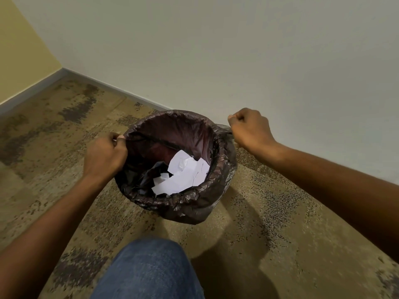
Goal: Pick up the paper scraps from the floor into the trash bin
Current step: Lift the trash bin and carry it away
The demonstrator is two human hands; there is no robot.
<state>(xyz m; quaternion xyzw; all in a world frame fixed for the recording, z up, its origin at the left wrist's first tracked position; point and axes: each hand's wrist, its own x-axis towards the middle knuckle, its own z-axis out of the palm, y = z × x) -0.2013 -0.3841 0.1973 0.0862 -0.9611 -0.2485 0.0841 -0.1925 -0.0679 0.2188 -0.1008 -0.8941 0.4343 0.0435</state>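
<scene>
A round trash bin (190, 203) lined with a dark plastic bag stands on the carpet near the wall. White paper scraps (183, 175) lie inside it, toward the right and front. My left hand (103, 156) is closed on the bag's rim at the bin's left side. My right hand (250, 128) is a fist pinching a pulled-out bit of the bag at the bin's far right edge. No loose scraps show on the visible floor.
Mottled brown carpet (64, 130) covers the floor. A pale wall with a grey baseboard (112, 87) runs behind the bin and meets a yellow wall at the left corner. My knee in blue jeans (151, 270) is at the bottom centre.
</scene>
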